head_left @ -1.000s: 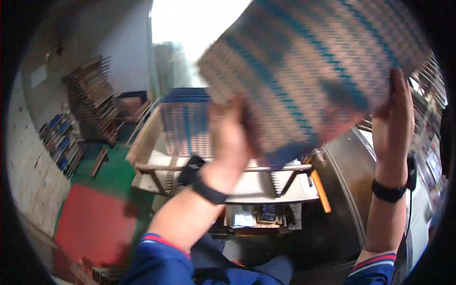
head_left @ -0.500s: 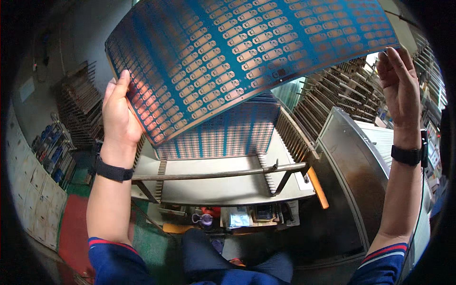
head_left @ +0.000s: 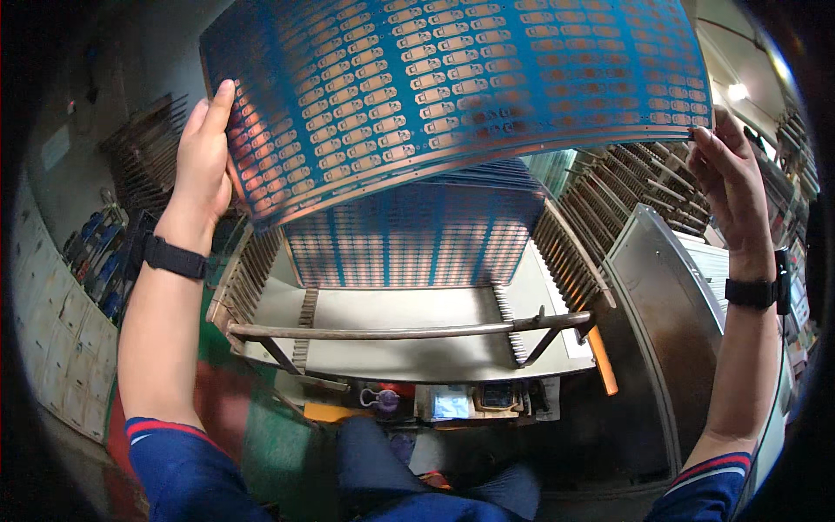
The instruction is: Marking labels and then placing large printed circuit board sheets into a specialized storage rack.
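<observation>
A large blue and copper-coloured circuit board panel (head_left: 435, 74) is held up in front of me, slightly bowed. My left hand (head_left: 204, 152) grips its left edge, with the thumb against the near face. At the lower right corner, my right hand (head_left: 731, 170) pinches the panel between thumb and fingers. Below and beyond it, similar standing panels (head_left: 409, 248) rest in a slotted metal rack (head_left: 409, 332). The held panel hides their upper left part and is apart from the rack's front bar.
The rack stands on a white-topped table (head_left: 400, 357). Beneath are a purple jug-like item (head_left: 383, 400) and a blue-white packet (head_left: 450, 404). More slotted racks (head_left: 644, 187) stand at right, beside a grey metal cabinet (head_left: 665, 287). Pale lockers (head_left: 65, 339) line the left.
My left hand has moved up and left, raising that side of the panel. My right hand is slightly lower, so the panel's bottom edge is more level. The view has shifted slightly.
</observation>
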`<state>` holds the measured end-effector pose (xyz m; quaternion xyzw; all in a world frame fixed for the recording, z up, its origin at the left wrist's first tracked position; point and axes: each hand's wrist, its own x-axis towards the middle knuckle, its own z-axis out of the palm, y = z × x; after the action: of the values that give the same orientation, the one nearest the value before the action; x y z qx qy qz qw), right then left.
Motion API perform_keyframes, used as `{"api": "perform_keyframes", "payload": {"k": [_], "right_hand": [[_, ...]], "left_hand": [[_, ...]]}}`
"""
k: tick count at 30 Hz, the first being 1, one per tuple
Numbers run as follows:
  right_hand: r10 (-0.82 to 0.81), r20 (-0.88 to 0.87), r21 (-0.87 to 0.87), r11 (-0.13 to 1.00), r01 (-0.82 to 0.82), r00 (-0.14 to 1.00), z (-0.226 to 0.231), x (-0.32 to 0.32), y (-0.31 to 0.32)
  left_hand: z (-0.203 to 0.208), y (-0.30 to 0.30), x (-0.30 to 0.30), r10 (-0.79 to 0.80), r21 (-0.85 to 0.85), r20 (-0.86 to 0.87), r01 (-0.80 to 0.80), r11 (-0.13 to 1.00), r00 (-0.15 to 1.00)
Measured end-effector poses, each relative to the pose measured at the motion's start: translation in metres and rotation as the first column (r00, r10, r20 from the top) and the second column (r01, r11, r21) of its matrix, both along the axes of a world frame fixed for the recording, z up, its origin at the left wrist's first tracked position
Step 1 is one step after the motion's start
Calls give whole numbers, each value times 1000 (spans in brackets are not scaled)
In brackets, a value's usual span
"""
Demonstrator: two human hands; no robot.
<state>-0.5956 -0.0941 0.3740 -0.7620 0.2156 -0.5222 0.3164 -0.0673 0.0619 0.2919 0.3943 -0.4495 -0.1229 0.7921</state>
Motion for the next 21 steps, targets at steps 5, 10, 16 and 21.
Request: {"api": "perform_keyframes", "payload": {"k": [5, 10, 16, 21], "right_hand": [[-40, -94, 69, 997, 46, 995, -17, 13, -21], [-176, -59, -43, 984, 174, 983, -54, 27, -50], [-178, -166, -103, 981, 163, 970, -102, 60, -80], [-172, -207, 61, 980, 188, 963, -124, 93, -84]], "left_hand": [[11, -12, 21, -43, 196, 38, 35, 980, 998], [-7, -37, 38, -268, -28, -28, 267, 963, 963], [-36, -43, 43, -227, 10, -51, 227, 974, 973], [-52, -46, 45, -137, 22, -39, 138, 990, 990]]}}
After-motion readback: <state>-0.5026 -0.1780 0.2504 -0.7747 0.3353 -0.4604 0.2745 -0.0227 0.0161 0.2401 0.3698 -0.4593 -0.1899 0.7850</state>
